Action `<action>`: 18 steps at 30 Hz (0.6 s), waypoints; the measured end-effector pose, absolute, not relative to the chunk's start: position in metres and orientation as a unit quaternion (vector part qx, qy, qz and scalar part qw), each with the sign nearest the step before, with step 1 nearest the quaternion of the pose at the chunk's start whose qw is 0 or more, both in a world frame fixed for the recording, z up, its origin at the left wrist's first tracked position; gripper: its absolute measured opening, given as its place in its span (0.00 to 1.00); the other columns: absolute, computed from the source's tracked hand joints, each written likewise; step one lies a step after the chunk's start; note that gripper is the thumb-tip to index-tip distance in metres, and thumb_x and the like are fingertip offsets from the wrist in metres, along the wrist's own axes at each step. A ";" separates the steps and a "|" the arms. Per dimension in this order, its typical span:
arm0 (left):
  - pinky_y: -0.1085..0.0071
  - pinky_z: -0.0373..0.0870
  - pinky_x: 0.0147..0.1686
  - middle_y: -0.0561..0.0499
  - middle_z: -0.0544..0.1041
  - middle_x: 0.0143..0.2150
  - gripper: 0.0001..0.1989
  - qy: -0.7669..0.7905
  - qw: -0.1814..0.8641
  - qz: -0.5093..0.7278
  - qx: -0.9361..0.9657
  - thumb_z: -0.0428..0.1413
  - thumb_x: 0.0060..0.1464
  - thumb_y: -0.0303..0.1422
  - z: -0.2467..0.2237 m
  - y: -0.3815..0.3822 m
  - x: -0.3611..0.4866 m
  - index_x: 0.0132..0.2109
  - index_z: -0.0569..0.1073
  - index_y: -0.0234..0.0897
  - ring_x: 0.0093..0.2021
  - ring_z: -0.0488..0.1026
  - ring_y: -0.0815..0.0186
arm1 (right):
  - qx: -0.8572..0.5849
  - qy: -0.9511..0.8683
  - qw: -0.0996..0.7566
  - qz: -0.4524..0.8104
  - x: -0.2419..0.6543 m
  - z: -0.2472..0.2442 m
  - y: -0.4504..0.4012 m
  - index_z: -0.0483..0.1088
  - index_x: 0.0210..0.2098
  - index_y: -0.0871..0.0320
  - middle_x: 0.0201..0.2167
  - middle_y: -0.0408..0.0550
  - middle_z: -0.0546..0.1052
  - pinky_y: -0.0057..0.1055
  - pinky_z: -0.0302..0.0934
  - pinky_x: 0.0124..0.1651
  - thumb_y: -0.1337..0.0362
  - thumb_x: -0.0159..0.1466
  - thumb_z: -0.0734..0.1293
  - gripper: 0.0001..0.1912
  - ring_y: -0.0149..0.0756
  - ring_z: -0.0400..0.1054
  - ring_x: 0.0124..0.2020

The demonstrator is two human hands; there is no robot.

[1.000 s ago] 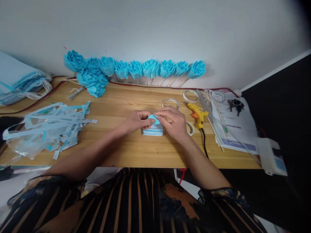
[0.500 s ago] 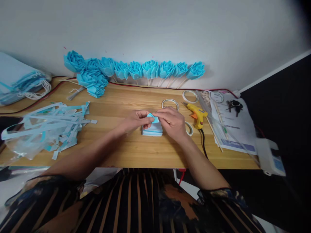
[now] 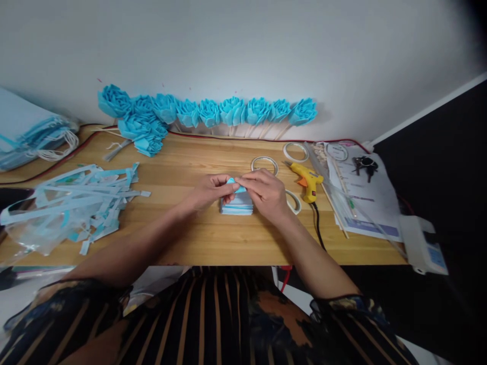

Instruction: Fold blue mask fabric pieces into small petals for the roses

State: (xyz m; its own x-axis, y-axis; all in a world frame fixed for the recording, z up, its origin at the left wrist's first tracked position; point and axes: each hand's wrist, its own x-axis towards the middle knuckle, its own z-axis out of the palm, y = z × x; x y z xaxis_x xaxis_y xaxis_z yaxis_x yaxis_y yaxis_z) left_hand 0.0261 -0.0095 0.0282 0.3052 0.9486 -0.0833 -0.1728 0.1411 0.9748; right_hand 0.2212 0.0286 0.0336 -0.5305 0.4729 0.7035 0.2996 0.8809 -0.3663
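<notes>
Showing between left fingers (image 3: 224,191) and right fingers (image 3: 254,184), a small blue piece (image 3: 240,189).

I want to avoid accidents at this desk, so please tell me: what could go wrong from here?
The right hand is near the yellow glue gun; if it is hot, which I cannot tell, a sideways move might bring a burn. The gun's black cord runs toward the right forearm and could snag. The stack of small sheets lies near the left hand, so a bump might scatter it.
</notes>
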 end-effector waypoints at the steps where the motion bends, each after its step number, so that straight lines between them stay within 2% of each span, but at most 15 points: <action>1: 0.77 0.64 0.25 0.55 0.72 0.24 0.17 0.400 0.641 0.436 0.488 0.64 0.52 0.44 0.028 -0.009 0.026 0.30 0.72 0.33 0.23 0.66 0.75 | -0.224 -0.867 0.432 0.107 0.221 0.034 0.028 0.80 0.47 0.47 0.40 0.48 0.82 0.38 0.68 0.43 0.72 0.68 0.63 0.18 0.37 0.73 0.40; 5: 0.76 0.65 0.26 0.55 0.73 0.24 0.16 0.405 0.629 0.443 0.494 0.63 0.52 0.43 0.026 -0.008 0.024 0.30 0.72 0.34 0.24 0.67 0.74 | -0.262 -0.841 0.430 0.198 0.219 0.036 0.026 0.80 0.45 0.48 0.41 0.47 0.82 0.39 0.68 0.46 0.70 0.68 0.62 0.16 0.36 0.74 0.41; 7: 0.76 0.65 0.26 0.55 0.73 0.24 0.16 0.405 0.617 0.446 0.507 0.63 0.52 0.42 0.026 -0.007 0.023 0.30 0.71 0.34 0.24 0.67 0.74 | -0.304 -0.799 0.426 0.296 0.219 0.037 0.025 0.78 0.49 0.50 0.41 0.46 0.81 0.37 0.68 0.46 0.67 0.69 0.61 0.16 0.35 0.74 0.40; 10: 0.76 0.64 0.27 0.55 0.72 0.24 0.15 0.416 0.595 0.436 0.532 0.63 0.52 0.41 0.030 -0.008 0.022 0.28 0.71 0.34 0.24 0.66 0.74 | -0.347 -0.715 0.404 0.452 0.219 0.037 0.027 0.75 0.51 0.54 0.37 0.45 0.80 0.32 0.68 0.40 0.60 0.69 0.62 0.15 0.32 0.73 0.35; 12: 0.75 0.64 0.27 0.55 0.72 0.23 0.15 0.429 0.580 0.427 0.545 0.63 0.52 0.41 0.032 -0.008 0.022 0.28 0.71 0.34 0.24 0.66 0.74 | -0.348 -0.686 0.375 0.518 0.220 0.038 0.028 0.76 0.43 0.56 0.31 0.43 0.77 0.29 0.66 0.36 0.55 0.69 0.63 0.14 0.31 0.70 0.32; 15: 0.75 0.63 0.27 0.55 0.71 0.23 0.15 0.445 0.559 0.420 0.559 0.62 0.51 0.41 0.034 -0.008 0.023 0.27 0.71 0.34 0.24 0.65 0.74 | -0.343 -0.686 0.336 0.546 0.220 0.041 0.027 0.71 0.28 0.57 0.25 0.41 0.72 0.28 0.62 0.34 0.50 0.68 0.63 0.19 0.29 0.66 0.28; 18: 0.75 0.62 0.26 0.55 0.70 0.22 0.16 0.457 0.540 0.421 0.568 0.62 0.50 0.42 0.033 -0.008 0.024 0.26 0.71 0.35 0.23 0.64 0.74 | -0.354 -0.698 0.319 0.535 0.220 0.044 0.024 0.70 0.30 0.57 0.24 0.38 0.68 0.28 0.57 0.32 0.52 0.65 0.67 0.15 0.28 0.62 0.27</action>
State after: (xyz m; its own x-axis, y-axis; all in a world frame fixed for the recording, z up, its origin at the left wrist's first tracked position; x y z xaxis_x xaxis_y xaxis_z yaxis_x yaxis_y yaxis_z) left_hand 0.0244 -0.0078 0.0326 0.2285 0.9734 -0.0148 0.0651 -0.0002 0.9979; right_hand 0.2200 0.0244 0.0441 -0.5453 0.8356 0.0661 0.1530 0.1767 -0.9723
